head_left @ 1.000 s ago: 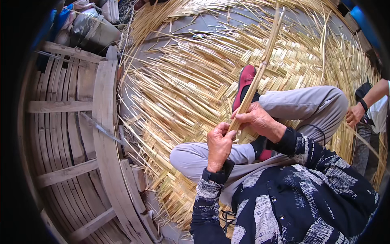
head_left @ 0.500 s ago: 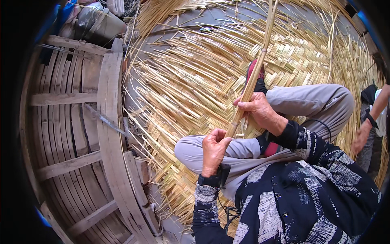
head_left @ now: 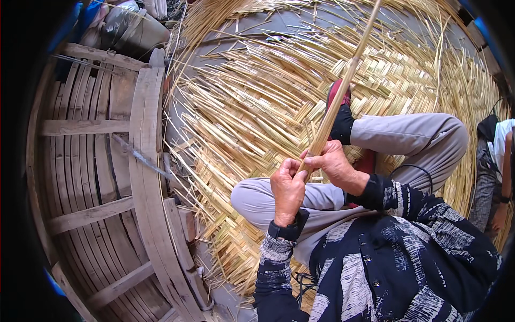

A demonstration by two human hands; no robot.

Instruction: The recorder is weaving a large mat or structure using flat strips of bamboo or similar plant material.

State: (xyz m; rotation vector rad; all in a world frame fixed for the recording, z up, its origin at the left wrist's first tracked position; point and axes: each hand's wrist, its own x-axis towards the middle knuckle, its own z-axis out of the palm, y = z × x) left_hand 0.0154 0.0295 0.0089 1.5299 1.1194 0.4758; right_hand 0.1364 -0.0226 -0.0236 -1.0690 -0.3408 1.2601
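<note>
I hold a long, split straw-coloured strip (head_left: 343,93) that slants up and away from my lap over the woven mat. My left hand (head_left: 287,190) is closed on its lower end, thumb against the strip. Just to the right of it my right hand (head_left: 335,169) grips the same strip, thumb across it. Beneath, my crossed legs (head_left: 407,134) in grey trousers rest on the mat (head_left: 386,86), whose far and left edges have many loose strip ends.
At left lies a slatted wooden frame (head_left: 145,134), with bags (head_left: 129,27) behind it. Loose bundles of strips (head_left: 204,16) lie at the back. A co-worker (head_left: 496,166) is at the far right, one arm hanging low.
My right hand went up the strip half a second ago and is now back down beside my left hand. The co-worker's arm has shifted downward and right.
</note>
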